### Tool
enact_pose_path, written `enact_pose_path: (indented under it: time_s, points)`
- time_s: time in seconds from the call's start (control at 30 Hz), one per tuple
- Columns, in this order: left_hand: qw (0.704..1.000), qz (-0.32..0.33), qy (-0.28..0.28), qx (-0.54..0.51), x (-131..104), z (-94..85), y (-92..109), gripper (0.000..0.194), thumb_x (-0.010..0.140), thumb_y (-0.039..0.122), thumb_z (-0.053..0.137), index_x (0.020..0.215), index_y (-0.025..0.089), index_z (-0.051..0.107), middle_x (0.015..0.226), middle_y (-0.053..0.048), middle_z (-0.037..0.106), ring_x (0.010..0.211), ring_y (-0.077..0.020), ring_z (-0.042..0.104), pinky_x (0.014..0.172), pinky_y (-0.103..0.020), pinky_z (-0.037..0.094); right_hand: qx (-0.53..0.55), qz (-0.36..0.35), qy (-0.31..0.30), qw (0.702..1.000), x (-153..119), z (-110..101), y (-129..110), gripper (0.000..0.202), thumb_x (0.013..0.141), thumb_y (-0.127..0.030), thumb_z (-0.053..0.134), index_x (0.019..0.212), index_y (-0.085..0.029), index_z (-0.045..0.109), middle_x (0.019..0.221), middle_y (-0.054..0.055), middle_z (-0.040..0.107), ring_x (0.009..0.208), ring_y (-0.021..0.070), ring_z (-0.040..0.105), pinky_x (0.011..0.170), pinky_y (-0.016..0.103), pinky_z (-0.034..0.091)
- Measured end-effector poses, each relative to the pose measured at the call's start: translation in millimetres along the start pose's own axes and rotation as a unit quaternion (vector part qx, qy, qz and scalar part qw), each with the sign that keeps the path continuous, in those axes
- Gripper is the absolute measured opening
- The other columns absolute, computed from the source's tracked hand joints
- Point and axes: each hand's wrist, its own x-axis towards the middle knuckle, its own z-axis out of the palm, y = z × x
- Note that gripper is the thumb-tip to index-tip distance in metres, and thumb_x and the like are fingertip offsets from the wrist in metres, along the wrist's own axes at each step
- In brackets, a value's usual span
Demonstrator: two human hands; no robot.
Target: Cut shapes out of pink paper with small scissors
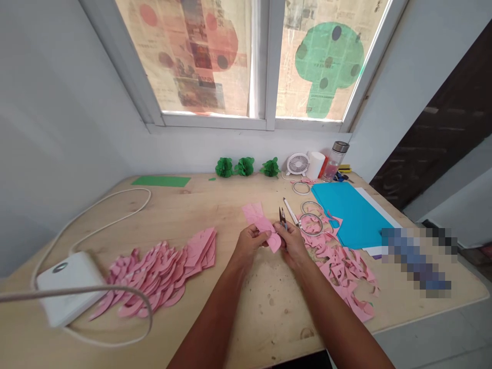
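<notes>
Pink: pinching paper in L grip, prob. light, easily torn, best held by edges; holding scissors in R grip.

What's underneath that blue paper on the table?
White paper shows beyond the right side of the blue paper, and a purple sliver at its near edge. Anything else beneath is covered.

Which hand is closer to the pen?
Right. The right hand, holding scissors, is just on the person's side of the pen; the left hand, holding pink paper, is farther off, to the pen's left.
</notes>
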Motion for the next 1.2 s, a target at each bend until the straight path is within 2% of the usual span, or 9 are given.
enact_pose_path:
  time_s: [0.23,0.37,0.5,0.67,0.73,0.83,0.97,1.07,1.2]
  points:
    - [1.0,-0.001,-0.002,-0.009,-0.9,-0.9,-0.5,0.034,0.059,0.034,0.072,0.084,0.012,0.065,0.073,-0.006,0.067,0.059,-0.0126,0.055,0.057,-0.024,0.041,-0.013,0.004,-0.009,1.0,0.5,-1.0,1.1,0.027,0.054,-0.029,0.079,0.067,-0.014,0.061,0.053,-0.004,0.055,0.046,0.0072,0.047,0.045,0.019,0.036]
    - [1.0,-0.017,0.002,-0.021,-3.0,-2.3,3.6,0.027,0.065,0.038,0.068,0.074,0.012,0.063,0.069,-0.005,0.064,0.059,-0.0117,0.055,0.06,-0.025,0.042,-0.017,0.016,0.001,1.0,-0.6,-0.2,-1.4,0.026,0.056,-0.029,0.078,0.067,-0.014,0.06,0.047,-0.007,0.05,0.038,0.0047,0.04,0.037,0.016,0.029]
    - [0.999,-0.04,-0.001,-0.029,-3.9,-4.8,7.6,0.025,0.063,0.036,0.07,0.066,0.013,0.06,0.064,-0.003,0.062,0.057,-0.0115,0.054,0.057,-0.024,0.041,0.0,0.042,-0.009,0.999,-0.3,-1.5,-2.5,0.025,0.057,-0.028,0.078,0.07,-0.014,0.061,0.043,-0.008,0.048,0.032,0.0036,0.033,0.031,0.016,0.02]
    - [0.994,-0.076,-0.045,-0.071,-5.5,-7.3,11.5,0.022,0.064,0.031,0.071,0.069,0.012,0.061,0.061,-0.002,0.06,0.055,-0.0101,0.052,0.052,-0.022,0.037,0.068,0.075,-0.035,0.994,1.1,-4.1,-2.1,0.024,0.056,-0.024,0.078,0.071,-0.015,0.061,0.053,-0.004,0.057,0.041,0.0071,0.047,0.037,0.017,0.033]
    - [0.991,-0.083,-0.052,-0.089,-5.9,-7.2,12.9,0.022,0.063,0.03,0.072,0.072,0.012,0.061,0.063,-0.002,0.06,0.055,-0.0097,0.052,0.051,-0.022,0.036,0.081,0.082,-0.04,0.993,1.3,-4.1,-1.6,0.025,0.056,-0.024,0.077,0.072,-0.015,0.061,0.055,-0.003,0.057,0.044,0.0073,0.049,0.038,0.017,0.034]
    - [0.992,-0.064,-0.029,-0.103,-5.9,-6.0,15.5,0.022,0.062,0.029,0.072,0.073,0.012,0.062,0.063,-0.002,0.06,0.054,-0.0091,0.052,0.049,-0.021,0.036,0.06,0.075,-0.029,0.995,1.3,-2.4,0.3,0.025,0.058,-0.029,0.076,0.07,-0.015,0.059,0.048,-0.006,0.05,0.036,0.0042,0.038,0.033,0.016,0.024]
    - [0.993,-0.018,0.037,-0.113,-5.0,-4.1,20.4,0.022,0.059,0.029,0.073,0.066,0.013,0.06,0.058,-0.001,0.058,0.051,-0.0089,0.05,0.048,-0.021,0.037,-0.006,0.041,-0.035,0.999,-0.8,2.7,3.0,0.029,0.063,-0.039,0.072,0.065,-0.015,0.057,0.041,-0.009,0.04,0.032,0.0019,0.023,0.031,0.017,0.012]
    - [0.991,0.014,0.07,-0.116,-4.8,-3.4,24.2,0.022,0.059,0.029,0.073,0.064,0.013,0.058,0.055,0.0,0.057,0.049,-0.0085,0.049,0.047,-0.02,0.037,-0.044,0.025,-0.048,0.998,-4.4,7.4,3.3,0.032,0.066,-0.043,0.069,0.065,-0.015,0.056,0.042,-0.009,0.038,0.033,0.0016,0.021,0.032,0.018,0.011]
    - [0.988,0.038,0.073,-0.128,-5.6,-4.5,27.9,0.021,0.061,0.029,0.072,0.065,0.013,0.058,0.055,0.0,0.057,0.048,-0.0081,0.048,0.047,-0.02,0.037,-0.053,0.019,-0.062,0.996,-8.3,11.6,3.2,0.033,0.07,-0.047,0.064,0.066,-0.015,0.056,0.049,-0.006,0.046,0.035,0.0022,0.024,0.033,0.019,0.012]
